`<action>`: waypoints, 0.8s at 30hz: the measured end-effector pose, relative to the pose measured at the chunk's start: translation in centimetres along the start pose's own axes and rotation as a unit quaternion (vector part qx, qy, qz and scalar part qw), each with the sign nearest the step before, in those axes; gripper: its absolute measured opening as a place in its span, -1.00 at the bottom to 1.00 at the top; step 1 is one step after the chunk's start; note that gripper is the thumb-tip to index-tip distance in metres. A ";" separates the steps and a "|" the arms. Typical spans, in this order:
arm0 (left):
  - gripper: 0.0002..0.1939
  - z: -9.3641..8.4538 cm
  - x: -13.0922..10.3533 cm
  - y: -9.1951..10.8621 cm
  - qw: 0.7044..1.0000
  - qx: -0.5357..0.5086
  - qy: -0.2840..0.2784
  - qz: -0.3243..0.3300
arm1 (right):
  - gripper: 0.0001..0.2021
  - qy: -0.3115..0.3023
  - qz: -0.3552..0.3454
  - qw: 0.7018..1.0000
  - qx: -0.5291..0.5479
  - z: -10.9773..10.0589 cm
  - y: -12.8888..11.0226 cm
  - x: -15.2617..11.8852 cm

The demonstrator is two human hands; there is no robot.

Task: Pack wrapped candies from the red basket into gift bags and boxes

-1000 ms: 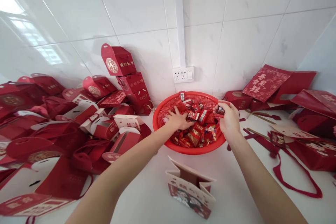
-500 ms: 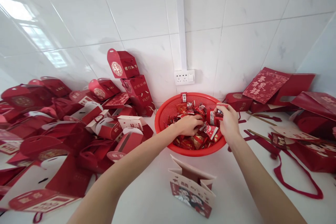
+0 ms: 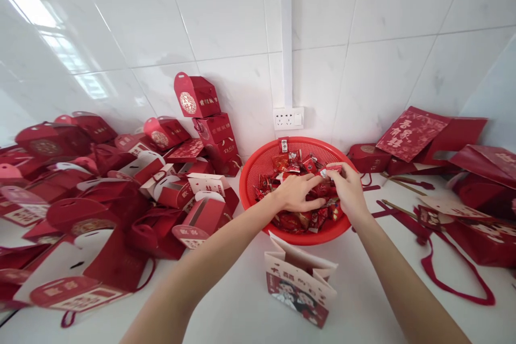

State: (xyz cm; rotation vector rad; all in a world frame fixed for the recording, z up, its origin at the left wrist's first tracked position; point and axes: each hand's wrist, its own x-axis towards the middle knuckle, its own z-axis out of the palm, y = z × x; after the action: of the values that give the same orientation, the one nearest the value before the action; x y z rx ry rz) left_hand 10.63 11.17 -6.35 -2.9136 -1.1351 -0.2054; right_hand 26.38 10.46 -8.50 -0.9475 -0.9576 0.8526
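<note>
A red plastic basket (image 3: 258, 156) holds many wrapped candies (image 3: 296, 220), mostly in red wrappers. My left hand (image 3: 300, 193) lies over the candies with its fingers spread, touching the heap. At the basket's right side, my right hand (image 3: 350, 188) is closed on a red-and-white wrapped candy (image 3: 332, 170) between thumb and fingers. Just in front of the basket stands a cream and red paper gift bag (image 3: 298, 290) with its top open and a cartoon couple printed on its front.
Many red gift boxes (image 3: 97, 209) crowd the left side, with a stack of boxes (image 3: 215, 129) against the tiled wall. More red bags (image 3: 415, 134) and a loose ribbon (image 3: 455, 290) lie at the right. A wall socket (image 3: 288, 118) sits behind the basket.
My left hand has spread its fingers and shifted right over the candies. My right hand no longer has the larger red packet at its fingertips; a smaller red-and-white candy is there.
</note>
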 end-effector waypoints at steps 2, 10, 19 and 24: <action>-0.52 0.0 -0.4 0.0 0.999 -0.041 0.019 0.011 | -0.92 -0.013 -0.015 0.999 -0.034 -0.3 0.2 -0.3; -0.63 -0.8 -1.1 -0.9 0.918 -0.098 0.229 -0.309 | -0.89 -0.030 -0.031 0.983 -0.177 -0.5 0.0 -1.5; -0.54 0.2 -1.2 -3.2 0.920 -0.107 0.038 -0.375 | -0.90 -0.023 -0.033 0.982 -0.185 0.0 -0.8 -1.9; -0.57 0.4 -0.7 -3.5 0.950 -0.185 0.006 -0.251 | -0.86 -0.025 -0.021 0.992 -0.122 -0.4 0.0 -1.3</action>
State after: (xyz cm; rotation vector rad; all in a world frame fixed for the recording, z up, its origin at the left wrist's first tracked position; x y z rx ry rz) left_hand 7.81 13.36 -6.95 -2.8297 -2.0180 -0.4839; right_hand 26.27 9.25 -8.99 -1.1156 -1.1386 0.7371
